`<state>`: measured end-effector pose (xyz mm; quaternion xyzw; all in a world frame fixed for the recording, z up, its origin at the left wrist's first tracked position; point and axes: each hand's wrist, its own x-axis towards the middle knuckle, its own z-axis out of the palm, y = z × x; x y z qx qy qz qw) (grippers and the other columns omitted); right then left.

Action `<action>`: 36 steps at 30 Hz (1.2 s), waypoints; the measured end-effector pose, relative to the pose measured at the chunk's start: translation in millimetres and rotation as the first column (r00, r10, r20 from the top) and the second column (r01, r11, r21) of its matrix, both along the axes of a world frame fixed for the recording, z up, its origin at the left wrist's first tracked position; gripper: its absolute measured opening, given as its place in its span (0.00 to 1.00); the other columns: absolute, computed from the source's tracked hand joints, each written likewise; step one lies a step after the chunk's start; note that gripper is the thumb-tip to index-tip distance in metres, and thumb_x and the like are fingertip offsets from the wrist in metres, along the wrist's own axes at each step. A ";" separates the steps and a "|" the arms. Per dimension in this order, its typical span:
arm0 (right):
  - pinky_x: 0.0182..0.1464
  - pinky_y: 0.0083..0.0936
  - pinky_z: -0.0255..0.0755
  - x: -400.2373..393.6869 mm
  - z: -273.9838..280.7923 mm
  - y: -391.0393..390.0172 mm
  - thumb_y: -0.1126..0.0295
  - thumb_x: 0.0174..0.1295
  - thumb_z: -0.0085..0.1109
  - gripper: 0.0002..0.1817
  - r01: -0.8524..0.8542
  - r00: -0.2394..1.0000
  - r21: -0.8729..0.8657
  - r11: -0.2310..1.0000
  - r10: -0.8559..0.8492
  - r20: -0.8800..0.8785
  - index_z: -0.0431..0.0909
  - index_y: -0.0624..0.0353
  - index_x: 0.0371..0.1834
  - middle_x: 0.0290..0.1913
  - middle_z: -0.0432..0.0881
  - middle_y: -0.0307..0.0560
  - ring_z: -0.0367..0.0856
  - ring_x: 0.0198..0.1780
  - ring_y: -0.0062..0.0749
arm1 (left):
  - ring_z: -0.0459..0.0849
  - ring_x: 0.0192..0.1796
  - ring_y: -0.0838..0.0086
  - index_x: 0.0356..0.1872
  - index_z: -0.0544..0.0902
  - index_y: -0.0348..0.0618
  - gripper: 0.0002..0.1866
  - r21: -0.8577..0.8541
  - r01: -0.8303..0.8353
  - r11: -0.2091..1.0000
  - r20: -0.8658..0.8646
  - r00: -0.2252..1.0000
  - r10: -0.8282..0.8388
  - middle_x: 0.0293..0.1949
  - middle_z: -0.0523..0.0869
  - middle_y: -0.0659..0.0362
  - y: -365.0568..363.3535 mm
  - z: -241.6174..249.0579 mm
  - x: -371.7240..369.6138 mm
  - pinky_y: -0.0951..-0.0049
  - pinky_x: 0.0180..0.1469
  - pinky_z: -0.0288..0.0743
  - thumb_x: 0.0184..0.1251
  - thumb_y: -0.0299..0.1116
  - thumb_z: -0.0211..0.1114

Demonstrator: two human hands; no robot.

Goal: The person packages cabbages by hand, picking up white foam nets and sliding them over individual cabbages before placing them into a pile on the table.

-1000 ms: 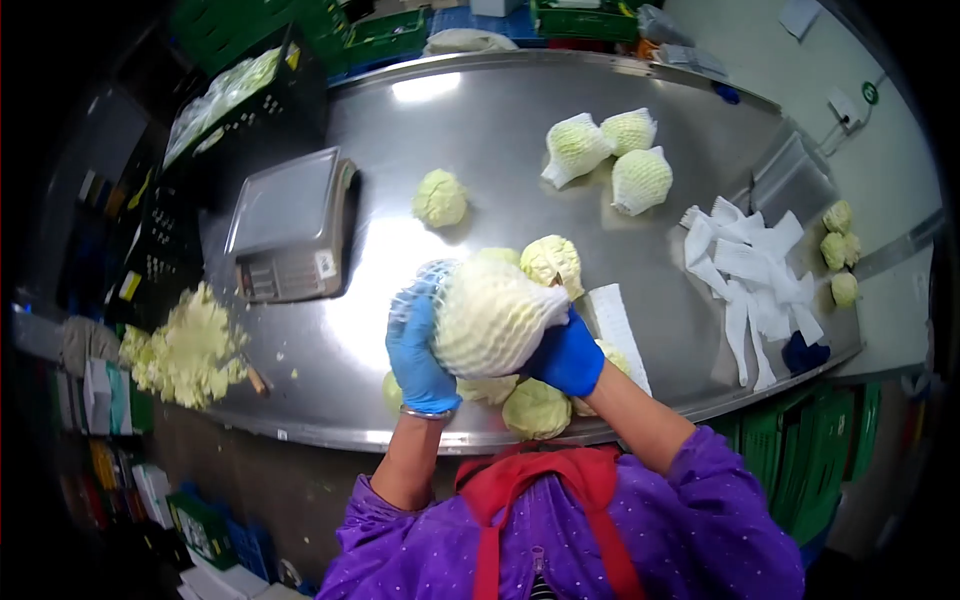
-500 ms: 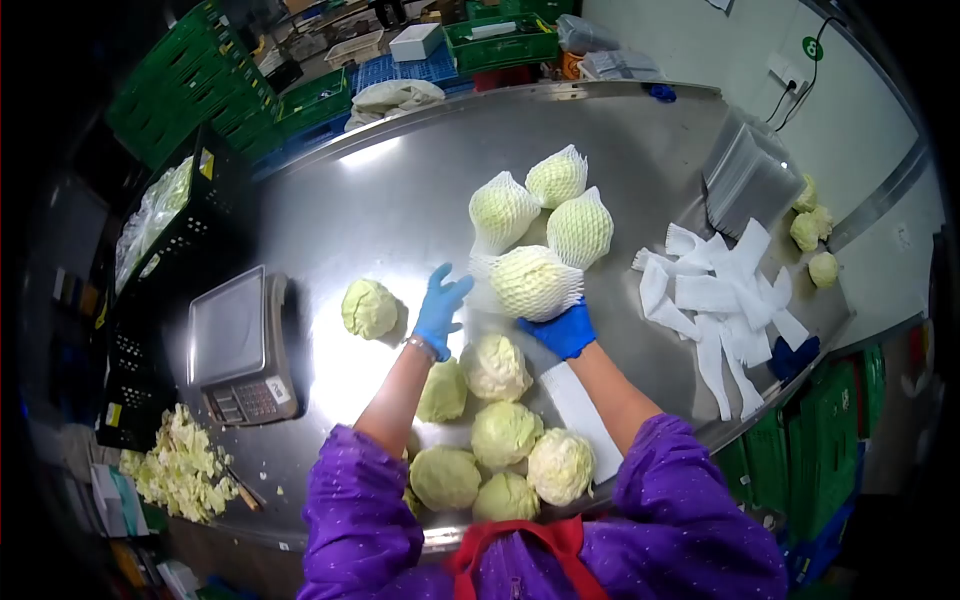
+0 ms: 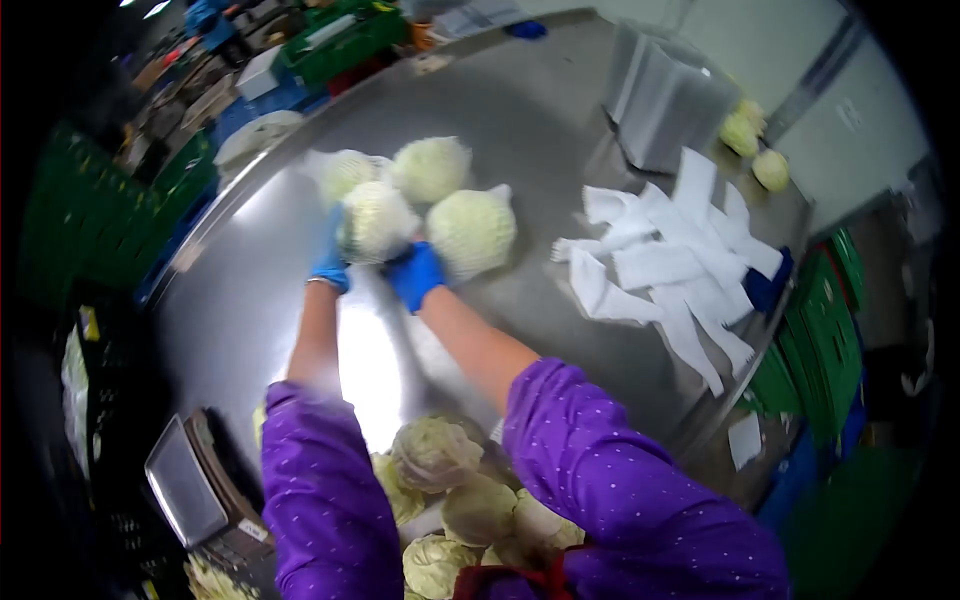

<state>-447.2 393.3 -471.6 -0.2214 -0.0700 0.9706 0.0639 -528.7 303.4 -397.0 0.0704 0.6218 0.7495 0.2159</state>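
Observation:
A cabbage in a white foam net sleeve [image 3: 378, 222] is held between my two blue-gloved hands. My left hand [image 3: 331, 256] is pressed to its left side, its fingers partly hidden and blurred. My right hand [image 3: 414, 274] grips its lower right side. Just beyond and beside it are more netted cabbages: one behind at left [image 3: 343, 174], one behind at right [image 3: 430, 167] and one to the right [image 3: 472, 232]. Several bare cabbages [image 3: 436, 453] lie near the table's front edge, below my forearms.
White foam net sleeves [image 3: 668, 262] are heaped on the right of the steel table [image 3: 545, 120]. Clear plastic bags [image 3: 668, 100] stand behind them. A weighing scale [image 3: 190, 480] is at the left, beside a dark crate [image 3: 105, 420]. Green crates [image 3: 825, 330] stand off the right edge.
My hands have carried the netted cabbage away from me to the netted group. My left hand has closed in on its left side. The camera view has turned to the right.

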 end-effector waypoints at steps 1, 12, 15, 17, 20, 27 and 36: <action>0.49 0.38 0.70 7.0 10.3 4.1 0.50 0.60 0.46 0.27 -0.111 0.955 0.104 0.988 0.077 0.287 0.69 0.59 0.54 0.52 0.74 0.53 0.73 0.50 0.43 | 0.64 0.63 0.62 0.69 0.44 0.64 0.46 -0.073 0.000 0.997 0.080 0.997 0.006 0.65 0.59 0.55 -0.7 9.3 1.7 0.46 0.54 0.62 0.53 0.54 0.62; 0.39 0.34 0.70 274.8 31.1 194.2 0.63 0.47 0.63 0.13 -0.510 0.828 0.686 -0.519 -0.513 0.227 0.78 0.59 0.33 0.31 0.79 0.55 0.78 0.35 0.44 | 0.79 0.46 0.77 0.54 0.75 0.49 0.20 -0.362 0.164 0.918 -0.019 0.983 -0.183 0.46 0.81 0.62 -109.3 88.4 171.7 0.75 0.49 0.66 0.61 0.41 0.57; 0.33 0.33 0.70 272.9 55.2 176.7 0.65 0.51 0.61 0.11 -0.252 0.928 0.880 -0.403 -0.359 0.101 0.77 0.59 0.35 0.27 0.79 0.51 0.76 0.28 0.44 | 0.78 0.46 0.78 0.56 0.73 0.45 0.22 -0.264 0.258 0.929 -0.036 0.960 -0.277 0.45 0.81 0.61 -91.9 116.3 238.9 0.77 0.48 0.68 0.60 0.36 0.59; 0.32 0.31 0.70 283.1 143.6 117.4 0.66 0.51 0.61 0.12 -0.284 0.953 0.948 -0.143 -0.149 0.263 0.76 0.59 0.36 0.26 0.78 0.52 0.77 0.26 0.40 | 0.76 0.48 0.77 0.59 0.70 0.44 0.24 -0.122 0.206 0.971 -0.206 0.952 -0.228 0.47 0.79 0.59 -69.7 114.9 283.0 0.73 0.50 0.69 0.59 0.32 0.59; 0.32 0.27 0.72 309.0 212.4 49.1 0.68 0.53 0.59 0.11 -0.180 0.858 0.784 -0.594 0.295 0.420 0.76 0.60 0.38 0.26 0.79 0.47 0.79 0.29 0.31 | 0.75 0.50 0.74 0.59 0.68 0.45 0.24 -0.096 0.264 0.960 -0.223 0.934 -0.279 0.48 0.76 0.58 -49.2 124.7 338.5 0.72 0.52 0.70 0.60 0.30 0.61; 0.43 0.17 0.68 324.1 243.7 -15.9 0.78 0.55 0.54 0.12 -0.120 0.823 0.970 0.211 0.567 -0.021 0.74 0.63 0.44 0.34 0.77 0.42 0.74 0.37 0.21 | 0.77 0.39 0.81 0.43 0.75 0.40 0.13 0.413 -0.062 0.909 0.221 0.975 -0.033 0.37 0.79 0.62 -99.8 128.1 401.5 0.81 0.42 0.73 0.60 0.34 0.62; 0.46 0.22 0.71 292.0 193.7 -108.6 0.76 0.62 0.48 0.09 -0.188 0.857 0.814 0.549 0.496 -0.137 0.73 0.61 0.44 0.38 0.78 0.41 0.77 0.41 0.27 | 0.74 0.32 0.85 0.28 0.76 0.44 0.08 0.244 -0.472 0.847 0.129 0.882 0.454 0.29 0.76 0.66 -167.9 112.1 408.9 0.84 0.36 0.68 0.63 0.35 0.59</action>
